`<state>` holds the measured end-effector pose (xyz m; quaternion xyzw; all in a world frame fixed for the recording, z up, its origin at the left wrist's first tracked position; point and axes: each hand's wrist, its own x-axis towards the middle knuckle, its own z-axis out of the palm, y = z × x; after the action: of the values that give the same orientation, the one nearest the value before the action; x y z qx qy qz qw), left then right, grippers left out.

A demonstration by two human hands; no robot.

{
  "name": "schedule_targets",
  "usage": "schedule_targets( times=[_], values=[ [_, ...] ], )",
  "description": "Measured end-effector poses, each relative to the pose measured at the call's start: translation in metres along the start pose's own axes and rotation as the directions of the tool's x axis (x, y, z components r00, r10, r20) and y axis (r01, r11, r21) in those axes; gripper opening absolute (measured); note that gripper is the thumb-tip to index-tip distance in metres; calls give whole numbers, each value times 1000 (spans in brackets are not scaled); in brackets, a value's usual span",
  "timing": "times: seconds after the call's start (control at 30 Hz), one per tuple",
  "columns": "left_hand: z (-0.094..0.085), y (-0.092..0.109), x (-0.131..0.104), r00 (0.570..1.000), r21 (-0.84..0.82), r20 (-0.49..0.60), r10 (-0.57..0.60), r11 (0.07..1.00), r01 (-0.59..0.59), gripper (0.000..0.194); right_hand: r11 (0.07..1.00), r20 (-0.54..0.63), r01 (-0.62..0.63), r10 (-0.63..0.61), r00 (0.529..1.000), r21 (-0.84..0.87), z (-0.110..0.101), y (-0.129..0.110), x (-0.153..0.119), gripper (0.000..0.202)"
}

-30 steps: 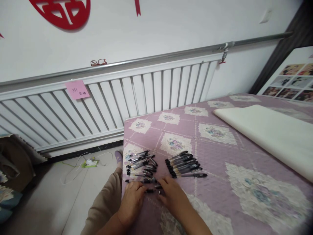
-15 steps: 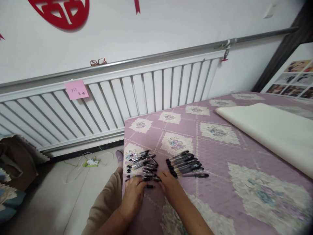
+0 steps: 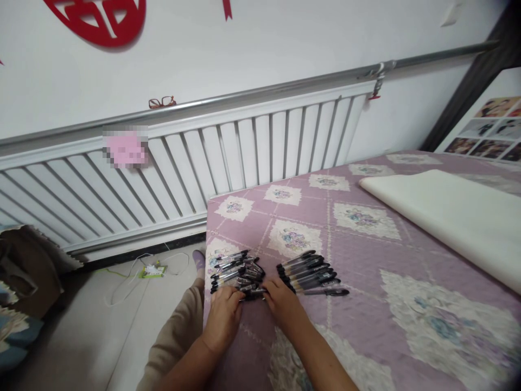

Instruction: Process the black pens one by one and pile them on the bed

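Several dark pens and caps [image 3: 238, 271] lie in a loose pile near the left edge of the flowered purple cover [image 3: 309, 217]. My left hand [image 3: 223, 315] is at the near side of this pile, its fingers bent around a pen. Facing it, my right hand [image 3: 280, 298] has its fingertips pressed together at the right end of a dark pen [image 3: 254, 294], which spans the gap between both hands. Right of my right hand, several capped pens [image 3: 309, 271] lie side by side in a row, caps toward the right.
A folded cream sheet [image 3: 443, 217] lies on the right of the cover. Behind stands a white radiator [image 3: 260, 146] with glasses [image 3: 161, 102] on the pipe above. A power strip [image 3: 152, 270] with cables is on the floor at left.
My hands have shifted slightly up, toward the pile. The small black piece that lay apart below the pens is no longer seen on its own, and the lower pens sit closer together.
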<state>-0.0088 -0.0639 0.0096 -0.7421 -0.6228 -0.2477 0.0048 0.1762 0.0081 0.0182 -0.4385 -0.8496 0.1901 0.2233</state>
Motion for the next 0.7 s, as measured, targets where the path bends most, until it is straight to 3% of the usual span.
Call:
schedule_targets(
  times=[0.27, 0.43, 0.7],
  values=[
    [-3, 1, -1, 1000, -9, 8, 7, 1000, -7, 17, 999, 14, 6, -5, 1000, -34, -3, -3, -5, 21],
    [-4, 1, -1, 999, -35, 20, 37, 999, -36, 15, 996, -6, -21, 20, 1000, -81, -18, -3, -12, 14],
    [-2, -3, -2, 998, -38, 6, 61, 997, -61, 18, 967, -155, -171, 143, 978, -187, -58, 39, -34, 14]
  ],
)
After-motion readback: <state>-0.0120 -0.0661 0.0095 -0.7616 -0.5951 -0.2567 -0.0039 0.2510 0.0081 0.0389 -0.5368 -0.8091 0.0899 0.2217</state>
